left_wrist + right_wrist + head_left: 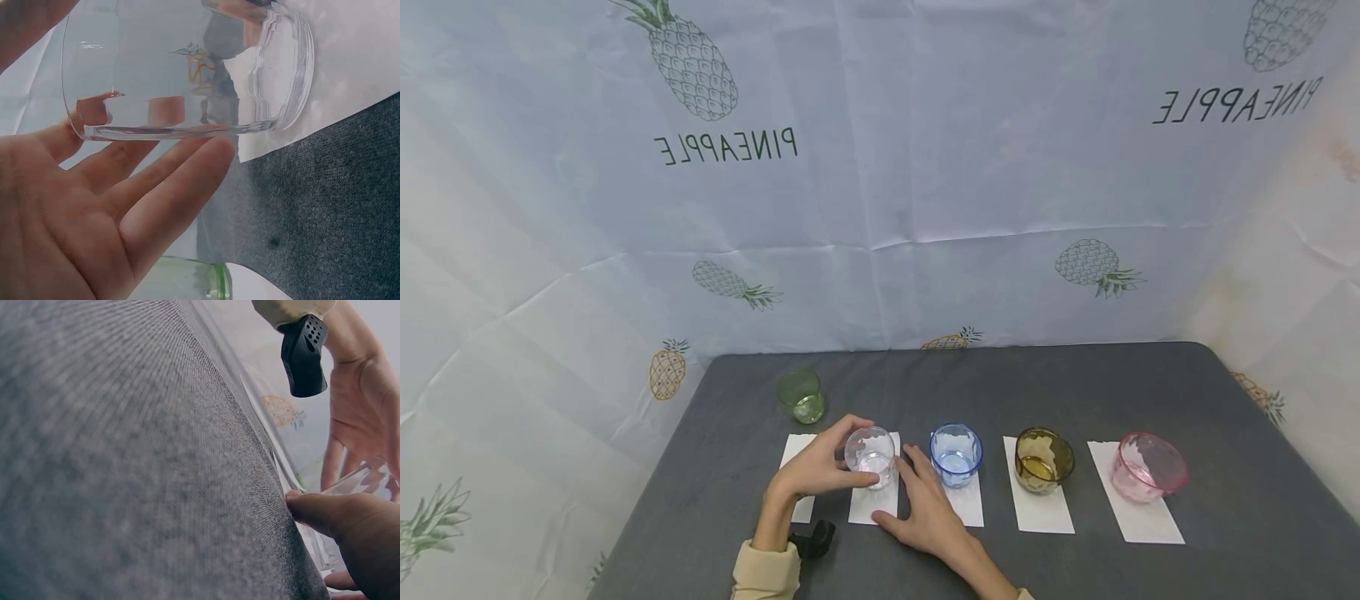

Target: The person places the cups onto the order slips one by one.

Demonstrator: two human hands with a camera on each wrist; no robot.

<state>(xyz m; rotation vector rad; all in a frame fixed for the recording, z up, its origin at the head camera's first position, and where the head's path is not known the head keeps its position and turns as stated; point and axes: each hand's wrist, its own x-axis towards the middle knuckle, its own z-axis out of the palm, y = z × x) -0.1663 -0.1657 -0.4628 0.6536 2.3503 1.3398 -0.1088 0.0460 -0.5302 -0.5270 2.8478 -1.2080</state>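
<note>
My left hand [817, 467] grips a clear glass [870, 457] from its left side, fingers behind and thumb in front. In the left wrist view the same glass [169, 75] shows close up, with the fingers [181, 200] along its wall. The glass is over a white paper strip [874, 507]. To its right is my right hand [928, 510], with fingers spread and thumb over the strip's edge. Whether its fingertips touch the glass I cannot tell. A blue glass [956, 455] stands just beyond the right hand, on another strip [966, 504].
A green glass [801, 396] stands at the back left, behind a paper strip [802, 510] that the left arm partly covers. Farther right, an amber glass [1043, 460] and a pink glass [1148, 468] stand on strips. Pineapple-print cloth [880, 183] hangs behind the dark table [925, 379].
</note>
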